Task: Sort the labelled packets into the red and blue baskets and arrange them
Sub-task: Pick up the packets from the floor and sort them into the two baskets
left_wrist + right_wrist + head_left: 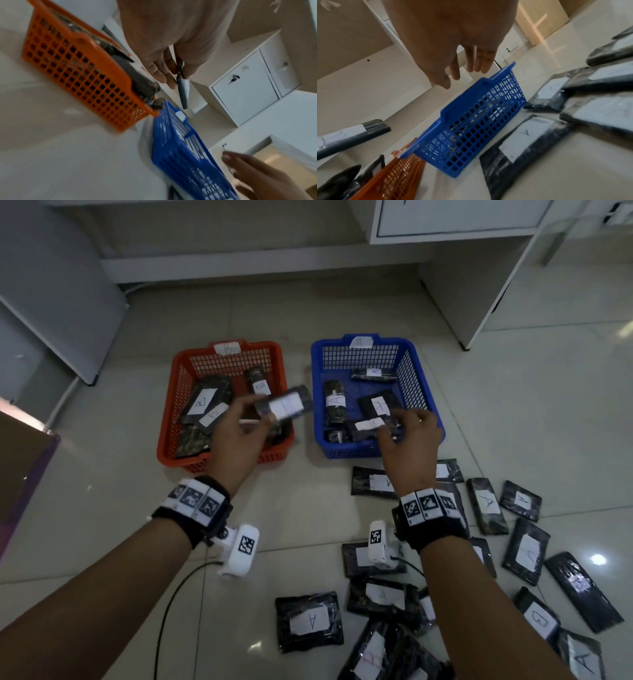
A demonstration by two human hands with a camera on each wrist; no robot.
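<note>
left hand [239, 436] pinches a packet [286, 406] above the red basket [168, 419] rim; right hand [409, 436], fingers loose, holds nothing.

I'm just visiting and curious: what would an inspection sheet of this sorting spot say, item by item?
Surface: pale glossy floor tiles.
Job's things: red basket tagged B holds B packets; blue basket tagged A holds A packets; unsorted packets lie scattered near the person, right of centre, mostly A, some B.
Clutter: nothing seen.
Hands: left hand pinches a packet between the baskets, its label unreadable; right hand hovers over the blue basket's near edge, fingers relaxed, holding nothing.
Cables: black cable from the left wrist camera.
Surroundings: white cabinets, cardboard box.
</note>
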